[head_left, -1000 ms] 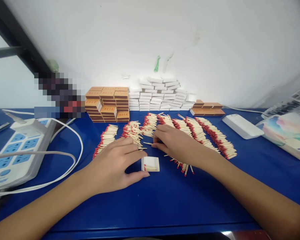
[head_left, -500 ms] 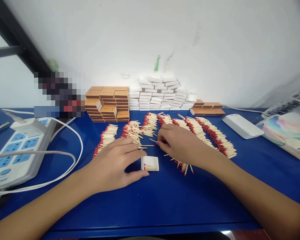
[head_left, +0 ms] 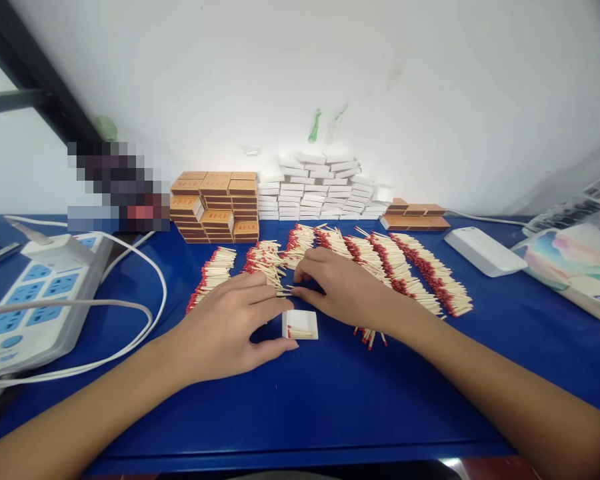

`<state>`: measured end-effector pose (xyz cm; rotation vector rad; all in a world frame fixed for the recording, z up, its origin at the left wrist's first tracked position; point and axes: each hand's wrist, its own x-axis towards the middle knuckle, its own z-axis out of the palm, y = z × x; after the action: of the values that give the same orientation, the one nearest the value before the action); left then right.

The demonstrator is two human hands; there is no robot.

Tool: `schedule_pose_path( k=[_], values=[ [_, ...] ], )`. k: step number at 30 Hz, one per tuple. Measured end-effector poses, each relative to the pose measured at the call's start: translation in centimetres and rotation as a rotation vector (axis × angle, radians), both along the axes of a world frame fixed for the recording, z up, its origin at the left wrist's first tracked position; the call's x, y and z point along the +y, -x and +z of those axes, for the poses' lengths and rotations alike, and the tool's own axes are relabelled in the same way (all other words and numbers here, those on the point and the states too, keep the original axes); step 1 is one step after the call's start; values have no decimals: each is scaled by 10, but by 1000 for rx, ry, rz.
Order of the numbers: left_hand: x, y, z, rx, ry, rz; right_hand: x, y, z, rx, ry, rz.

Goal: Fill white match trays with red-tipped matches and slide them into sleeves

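My left hand (head_left: pixel 235 327) grips a small white matchbox tray (head_left: pixel 307 319) by its left end, thumb below and fingers above. A few red-tipped matches (head_left: pixel 301 333) lie along the tray's near side. Just beyond it, my right hand (head_left: pixel 337 283) has thumb and forefinger pinched on a match (head_left: pixel 285 291), whose far end is partly lost among other sticks. Rows of loose matches (head_left: pixel 410 273) spread behind and to the right of this hand. Another bunch of matches (head_left: pixel 370 337) shows under my right wrist, mostly covered.
Brown matchboxes (head_left: pixel 215 207) are stacked at the back left, beside piled white trays (head_left: pixel 310 193). More brown boxes (head_left: pixel 415 217) lie right of these. A power strip (head_left: pixel 40 300) with white cables fills the left; a white device (head_left: pixel 485 251) and a colourful pack (head_left: pixel 575 267) lie right.
My right hand has moved left, from above the table behind the tray to the match ends near my left fingers. My left hand and the tray stay in place.
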<state>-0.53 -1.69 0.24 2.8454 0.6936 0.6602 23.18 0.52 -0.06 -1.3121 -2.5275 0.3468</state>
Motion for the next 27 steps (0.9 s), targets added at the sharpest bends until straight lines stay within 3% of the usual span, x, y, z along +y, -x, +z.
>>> schedule_pose_path(
  k=[11,18,27],
  values=[
    [-1,0,1,-2,-2,11,-2,2,2,-207,-50,-244],
    [1,1,-1,6,-5,9,7,-23,2,-84,-5,113],
    [2,0,-2,-7,-5,8,8,-24,0,-85,-36,84]
  ],
)
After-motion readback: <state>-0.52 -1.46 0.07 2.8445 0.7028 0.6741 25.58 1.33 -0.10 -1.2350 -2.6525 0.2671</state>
